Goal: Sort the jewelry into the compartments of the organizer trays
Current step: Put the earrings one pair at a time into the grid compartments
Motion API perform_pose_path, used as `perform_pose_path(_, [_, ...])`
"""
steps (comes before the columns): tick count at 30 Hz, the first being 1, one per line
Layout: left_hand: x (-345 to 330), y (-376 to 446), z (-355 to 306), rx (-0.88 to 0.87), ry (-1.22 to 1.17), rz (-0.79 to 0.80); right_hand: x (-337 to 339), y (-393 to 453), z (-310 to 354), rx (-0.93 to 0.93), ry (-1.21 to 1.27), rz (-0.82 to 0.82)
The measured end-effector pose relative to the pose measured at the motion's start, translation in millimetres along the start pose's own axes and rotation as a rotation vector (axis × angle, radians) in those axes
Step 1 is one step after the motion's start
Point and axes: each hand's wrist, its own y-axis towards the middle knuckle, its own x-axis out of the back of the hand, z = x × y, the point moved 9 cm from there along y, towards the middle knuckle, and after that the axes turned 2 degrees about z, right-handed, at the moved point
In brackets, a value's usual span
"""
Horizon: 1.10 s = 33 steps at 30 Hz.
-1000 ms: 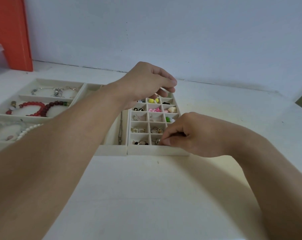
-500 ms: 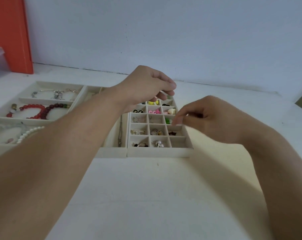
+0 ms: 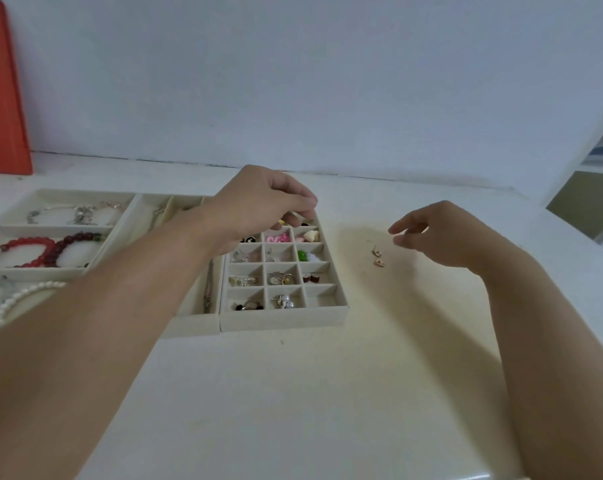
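Right fingers (image 3: 402, 233) loose above two earrings (image 3: 377, 257) on table (image 3: 293, 393).

White table (image 3: 293, 410); pale wall (image 3: 293, 81) behind; orange panel (image 3: 2, 98) far left.

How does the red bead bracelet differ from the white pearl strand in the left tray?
The red bead bracelet lies in the middle compartment; the white pearl strand lies in the nearer one. The bracelet's beads look larger and darker; the strand's are small and pale. The forearm covers part of the strand. Both are beaded.
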Motion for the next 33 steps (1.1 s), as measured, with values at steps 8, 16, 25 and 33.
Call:
perform_pose_path(8, [-6, -3, -2, 0.003, 0.013, 0.014, -33, 0, 1, -0.03, 0.004, 0.19])
perform_pose_path(16, [-11, -4, -1, -0.001, 0.011, 0.023, -35, 3, 6, 0.024, 0.089, 0.137])
perform_pose_path(25, [-17, -5, -1, -0.001, -0.01, 0.041, -44, 7, 16, 0.059, 0.069, 0.085])
perform_pose_path(33, [-27, -10, -5, -0.02, -0.012, 0.081, -27, -11, 56, 0.242, 0.763, 0.111])
